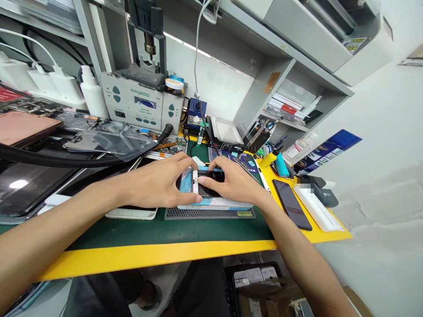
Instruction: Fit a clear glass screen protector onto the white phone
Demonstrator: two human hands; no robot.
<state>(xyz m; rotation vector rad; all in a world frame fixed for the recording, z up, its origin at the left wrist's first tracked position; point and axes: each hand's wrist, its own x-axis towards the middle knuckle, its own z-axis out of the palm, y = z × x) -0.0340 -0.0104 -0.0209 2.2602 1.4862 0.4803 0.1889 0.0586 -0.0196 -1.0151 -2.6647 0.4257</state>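
Note:
A phone point(195, 184) with a white end and a dark screen lies flat on a light blue and white box or pad point(218, 202). My left hand point(168, 180) grips its white end, thumb at the near edge and fingers at the far edge. My right hand point(233, 178) is on the phone too, its thumb pressed on the screen near the white end and its index finger bent over the far edge. Part of the screen is hidden under that hand. Beneath the pad is a grey perforated plate point(198, 215) on the green mat point(165, 231).
A grey rework station point(143, 103) stands behind, with a black hose point(99, 162) crossing at left. Dark screens point(29, 182) pile up there. At right lie another phone point(291, 204), a white box point(317, 209) and a yellow bottle point(268, 159). The bench edge point(158, 254) is yellow.

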